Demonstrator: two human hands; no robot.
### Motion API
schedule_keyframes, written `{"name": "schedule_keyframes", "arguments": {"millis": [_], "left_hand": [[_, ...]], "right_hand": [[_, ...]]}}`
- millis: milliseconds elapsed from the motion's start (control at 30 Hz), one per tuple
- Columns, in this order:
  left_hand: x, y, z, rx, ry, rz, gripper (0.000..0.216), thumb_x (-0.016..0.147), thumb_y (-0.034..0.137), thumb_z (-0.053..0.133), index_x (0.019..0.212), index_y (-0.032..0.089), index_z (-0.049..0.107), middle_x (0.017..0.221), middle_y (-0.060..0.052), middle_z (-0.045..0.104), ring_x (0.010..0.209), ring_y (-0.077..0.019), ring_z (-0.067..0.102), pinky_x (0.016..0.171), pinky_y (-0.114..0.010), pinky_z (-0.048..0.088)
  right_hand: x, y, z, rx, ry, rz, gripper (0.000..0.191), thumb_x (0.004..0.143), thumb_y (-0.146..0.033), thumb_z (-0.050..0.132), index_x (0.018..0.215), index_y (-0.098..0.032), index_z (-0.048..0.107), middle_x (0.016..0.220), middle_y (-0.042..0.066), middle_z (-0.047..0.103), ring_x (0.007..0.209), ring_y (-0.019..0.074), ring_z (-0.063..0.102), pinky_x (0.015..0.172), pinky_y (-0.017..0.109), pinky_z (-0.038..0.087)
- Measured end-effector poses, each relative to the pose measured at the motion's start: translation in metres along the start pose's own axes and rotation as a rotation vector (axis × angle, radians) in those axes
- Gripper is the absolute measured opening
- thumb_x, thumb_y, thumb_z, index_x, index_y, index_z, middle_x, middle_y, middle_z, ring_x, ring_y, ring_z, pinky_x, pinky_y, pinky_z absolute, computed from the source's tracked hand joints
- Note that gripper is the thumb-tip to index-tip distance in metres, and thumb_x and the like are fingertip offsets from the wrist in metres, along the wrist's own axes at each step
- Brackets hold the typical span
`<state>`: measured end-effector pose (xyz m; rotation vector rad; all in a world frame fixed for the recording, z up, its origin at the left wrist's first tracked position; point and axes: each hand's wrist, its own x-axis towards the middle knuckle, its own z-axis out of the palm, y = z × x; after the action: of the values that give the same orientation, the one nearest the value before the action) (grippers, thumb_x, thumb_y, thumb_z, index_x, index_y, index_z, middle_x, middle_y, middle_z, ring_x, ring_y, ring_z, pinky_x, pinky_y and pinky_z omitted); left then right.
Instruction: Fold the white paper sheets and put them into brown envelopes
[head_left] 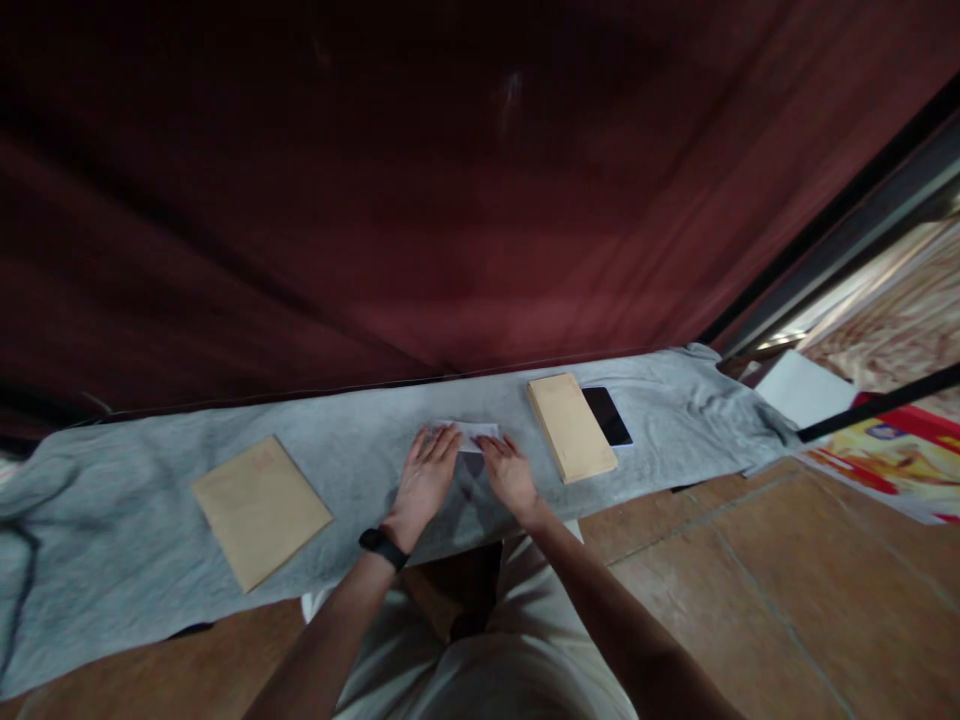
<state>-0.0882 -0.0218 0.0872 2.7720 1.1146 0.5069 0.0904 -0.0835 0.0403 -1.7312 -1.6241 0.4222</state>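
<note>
A small white sheet of paper, seemingly folded, lies on a grey cloth in front of me. My left hand rests palm down over its left end, fingers stretched out flat and a dark band around the wrist. At the lower right edge of the sheet, my right hand touches the paper with its fingertips, fingers extended and slightly apart. Parts of the paper are hidden under the fingers. To the right of my right hand lies a stack of tan envelopes. A separate tan envelope lies at the left.
A dark phone sits beside the stack, partly behind it. The cloth covers a long narrow surface against a dark red panel. On the right are a white box-like object and a red and yellow printed package by the tiled floor.
</note>
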Motion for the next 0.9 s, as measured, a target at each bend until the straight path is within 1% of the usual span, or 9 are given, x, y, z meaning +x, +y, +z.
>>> {"name": "schedule_keyframes", "arguments": {"millis": [67,133,233,367,500,600,700,800,900], "left_hand": [[0.001,0.0,-0.009,-0.171,0.231,-0.2,0.059,0.097,0.029,0.048,0.154,0.018,0.036,0.16,-0.014,0.04,0.15,-0.0281,0.032,0.125,-0.05,0.023],[0.003,0.0,-0.009,-0.485,0.37,-0.482,0.075,0.096,0.041,0.053,0.159,0.016,0.02,0.162,-0.018,0.033,0.151,-0.0287,0.03,0.122,-0.05,0.03],[0.004,0.001,0.007,-0.939,0.274,-0.698,0.069,0.094,0.05,0.052,0.15,0.013,0.038,0.142,-0.021,0.058,0.129,-0.028,0.058,0.105,-0.046,0.05],[0.001,0.004,0.031,-1.13,0.108,-0.669,0.054,0.084,0.057,0.06,0.114,0.013,0.065,0.104,-0.013,0.074,0.091,-0.0228,0.07,0.078,-0.035,0.057],[-0.002,-0.009,0.036,-1.088,0.056,-0.648,0.041,0.075,0.054,0.065,0.092,0.017,0.065,0.079,-0.002,0.069,0.072,-0.017,0.063,0.065,-0.028,0.049],[-0.002,-0.031,0.031,-1.04,-0.061,-0.593,0.031,0.066,0.045,0.069,0.079,0.018,0.065,0.067,0.002,0.062,0.065,-0.0153,0.058,0.061,-0.026,0.044],[0.001,-0.051,0.028,-0.967,-0.163,-0.539,0.023,0.061,0.038,0.068,0.073,0.018,0.066,0.065,0.003,0.061,0.064,-0.0156,0.056,0.059,-0.025,0.042],[0.008,-0.063,0.034,-0.879,-0.245,-0.49,0.017,0.058,0.032,0.068,0.069,0.019,0.066,0.063,0.003,0.062,0.064,-0.0168,0.056,0.059,-0.025,0.041],[0.017,-0.067,0.041,-0.782,-0.28,-0.445,0.014,0.058,0.026,0.066,0.07,0.019,0.068,0.063,0.002,0.064,0.064,-0.0179,0.058,0.06,-0.026,0.042]], "right_hand": [[0.006,-0.005,-0.004,0.265,0.098,0.136,0.036,0.102,-0.025,0.04,0.127,-0.02,0.066,0.123,0.009,0.072,0.113,0.0232,0.067,0.107,0.042,0.048],[0.009,-0.012,-0.004,0.405,0.155,0.214,0.041,0.105,-0.037,0.035,0.123,-0.017,0.066,0.112,0.01,0.076,0.101,0.0239,0.071,0.094,0.041,0.056],[0.005,-0.023,0.005,0.6,0.166,0.254,0.052,0.106,-0.049,0.029,0.126,-0.014,0.062,0.109,0.011,0.076,0.095,0.0238,0.073,0.083,0.04,0.061],[-0.013,-0.032,0.024,0.875,0.142,0.313,0.055,0.102,-0.057,0.035,0.131,-0.016,0.058,0.122,0.014,0.072,0.103,0.0257,0.073,0.076,0.04,0.063],[-0.029,-0.018,0.031,0.89,0.114,0.436,0.049,0.1,-0.054,0.04,0.12,-0.016,0.064,0.109,0.014,0.076,0.091,0.0253,0.075,0.073,0.038,0.062],[-0.038,0.005,0.023,0.797,0.199,0.516,0.041,0.097,-0.045,0.044,0.118,-0.016,0.064,0.104,0.013,0.076,0.084,0.0249,0.075,0.075,0.041,0.062],[-0.045,0.023,0.009,0.685,0.313,0.529,0.046,0.095,-0.036,0.045,0.136,-0.017,0.055,0.121,0.014,0.071,0.106,0.0263,0.07,0.093,0.046,0.057],[-0.047,0.027,0.0,0.334,0.391,0.352,0.051,0.094,-0.027,0.045,0.144,-0.018,0.05,0.146,0.014,0.055,0.136,0.0272,0.05,0.113,0.049,0.042],[-0.042,0.02,0.003,0.039,0.21,0.072,0.049,0.098,-0.021,0.039,0.144,-0.021,0.053,0.15,0.01,0.052,0.14,0.023,0.047,0.116,0.044,0.04]]}}
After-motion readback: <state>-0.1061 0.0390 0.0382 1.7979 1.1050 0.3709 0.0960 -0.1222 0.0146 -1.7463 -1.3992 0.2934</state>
